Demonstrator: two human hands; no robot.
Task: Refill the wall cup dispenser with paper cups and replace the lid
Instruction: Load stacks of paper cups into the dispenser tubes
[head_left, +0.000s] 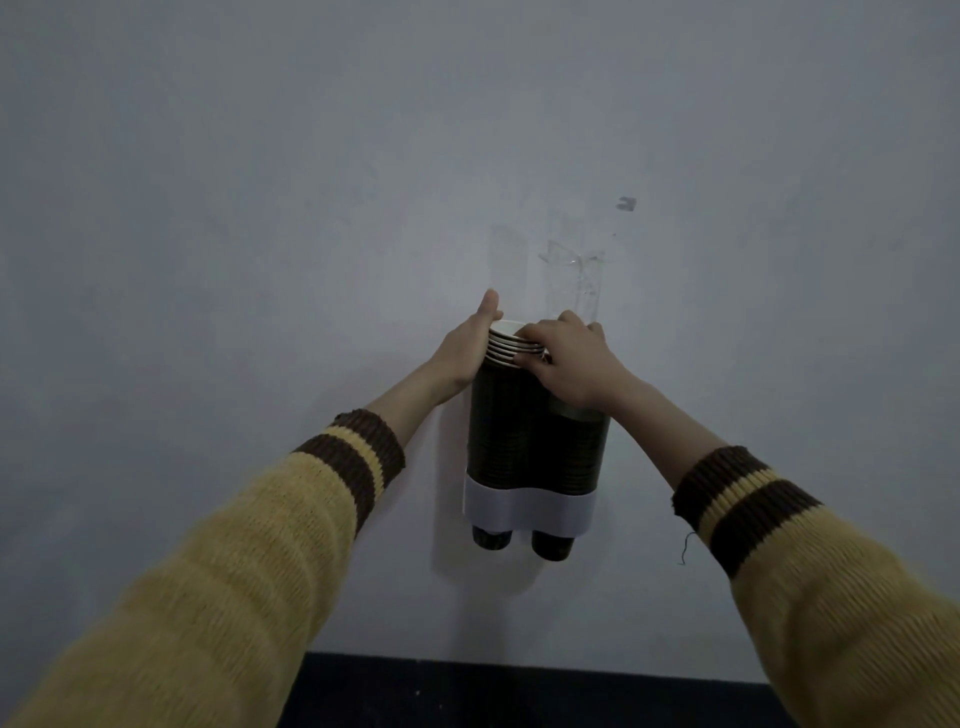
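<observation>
- Landmark: wall cup dispenser (535, 452), mounted on a pale grey wall (260, 208). It has two clear tubes side by side, joined near the bottom by a white band (527, 506).
- Both tubes are filled with dark paper cups; one dark cup bottom pokes out below the white band under each tube.
- The clear upper part of the right tube (584, 275) rises above the hands. It looks cracked or scuffed near the top, and no cups show in that part.
- A stack of paper cups (506, 345) with white rolled rims sits at the top of the dispenser's left column; several rims are visible, nested one in another.
- Left hand (467, 348): pressed flat against the left side of the dispenser at rim height, fingers extended upward along the tube, thumb side toward the cup rims. Not closed around anything; it braces the side.
- Right hand (571, 361): fingers curled over the white rims from the right, thumb below them, gripping the top of the cup stack.
- Sleeves: yellow knit with dark brown striped cuffs on both arms; a loose thread hangs from the right cuff (743, 499).
- Below the dispenser, a dark band (519, 691) runs along the foot of the wall.
- No lid identifiable in this view.
</observation>
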